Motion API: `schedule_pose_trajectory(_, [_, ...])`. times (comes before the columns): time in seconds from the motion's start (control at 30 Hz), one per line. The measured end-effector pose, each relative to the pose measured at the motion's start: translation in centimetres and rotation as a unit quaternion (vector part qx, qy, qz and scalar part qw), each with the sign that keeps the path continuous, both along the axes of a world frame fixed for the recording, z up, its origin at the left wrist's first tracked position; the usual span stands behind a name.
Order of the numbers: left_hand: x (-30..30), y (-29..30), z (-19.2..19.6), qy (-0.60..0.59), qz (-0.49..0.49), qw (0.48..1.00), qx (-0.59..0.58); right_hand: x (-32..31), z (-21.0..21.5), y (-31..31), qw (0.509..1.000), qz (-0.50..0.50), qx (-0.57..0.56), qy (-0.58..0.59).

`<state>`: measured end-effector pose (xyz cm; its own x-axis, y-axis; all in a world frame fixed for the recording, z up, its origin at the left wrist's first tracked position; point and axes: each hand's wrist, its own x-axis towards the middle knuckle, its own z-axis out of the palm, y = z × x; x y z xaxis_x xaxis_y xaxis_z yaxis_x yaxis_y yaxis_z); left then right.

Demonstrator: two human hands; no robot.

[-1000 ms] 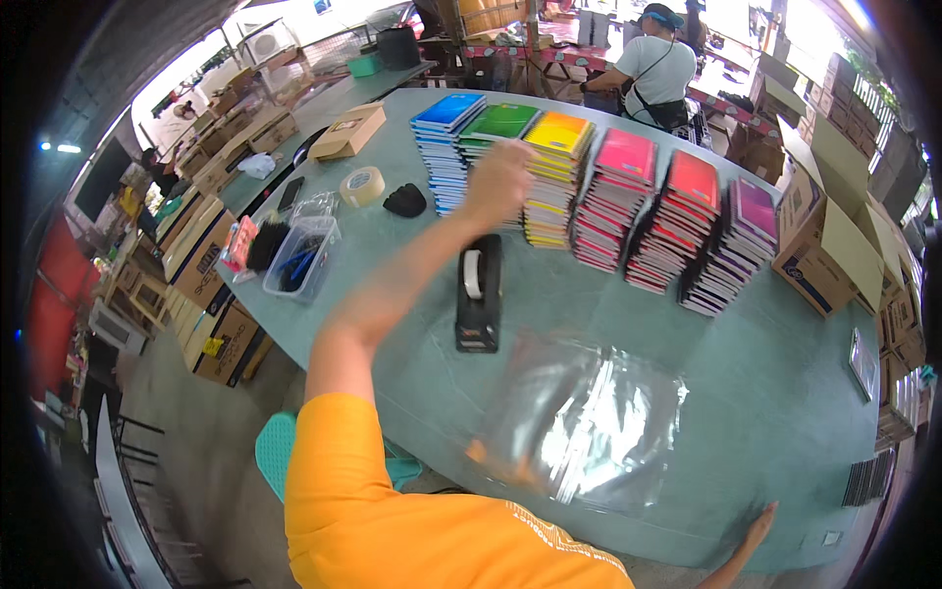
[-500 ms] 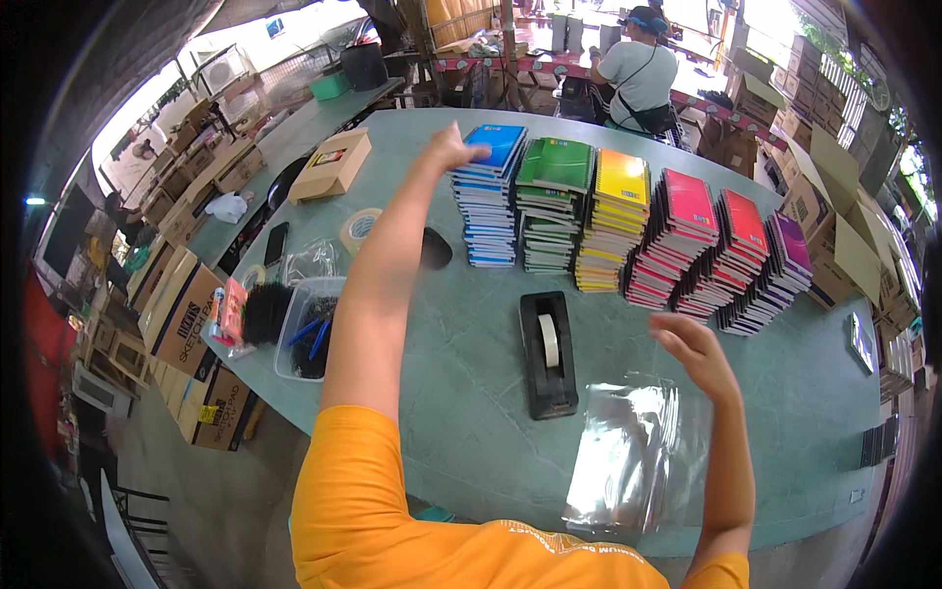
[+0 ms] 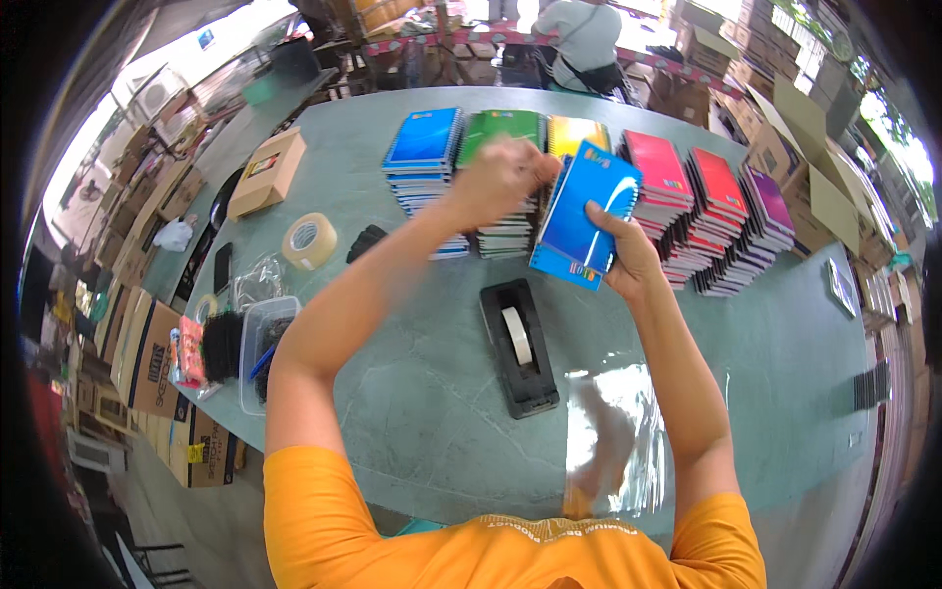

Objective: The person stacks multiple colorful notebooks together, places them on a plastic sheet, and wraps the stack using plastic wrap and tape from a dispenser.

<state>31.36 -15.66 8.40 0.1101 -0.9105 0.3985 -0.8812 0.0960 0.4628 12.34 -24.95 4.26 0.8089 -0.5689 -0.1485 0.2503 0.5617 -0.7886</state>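
My right hand [image 3: 631, 257] grips blue spiral notebooks [image 3: 589, 211], at least two together, raised and tilted over the yellow stack. Its thumb presses on the front cover. Just left of them is my left hand [image 3: 500, 185], curled and smeared by motion in front of the green notebook stack [image 3: 502, 128]; whether its fingertips touch the held notebooks I cannot make out. The blue notebook stack [image 3: 424, 137] stands farther left. Yellow [image 3: 577, 135], pink [image 3: 655, 162], red [image 3: 718, 179] and purple [image 3: 767, 200] stacks continue the row to the right.
A black tape dispenser [image 3: 520, 348] sits mid-table, with shiny transparent plastic sleeves [image 3: 643, 471] nearer me. To the left are a tape roll [image 3: 309, 240], a plastic tub [image 3: 257, 344], a phone [image 3: 223, 265] and a cardboard box [image 3: 267, 175]. A person [image 3: 581, 39] sits beyond the table.
My left hand has left the blue stack and moved right. Blue notebooks are now up in my right hand, which was empty over the plastic sleeves. The view has shifted slightly.
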Motion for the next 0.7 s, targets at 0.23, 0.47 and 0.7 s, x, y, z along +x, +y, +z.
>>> schedule_pose_trajectory(0.23, [3.9, -1.4, -2.3, -0.181, 0.063, 0.98, -0.054, -5.7, -3.7, -0.4, 0.989, 0.057, 0.024, 0.132])
schedule_pose_trajectory(0.47, [-0.8, 1.3, 2.6, 0.191, -0.119, 0.957, -0.183, -8.5, -6.0, -2.0, 0.951, 0.148, 0.267, -0.04])
schedule_pose_trajectory(0.7, [-3.4, 0.1, 1.7, 0.09, -0.049, 0.97, -0.219, -7.0, -7.3, -1.8, 0.984, 0.05, 0.16, 0.059])
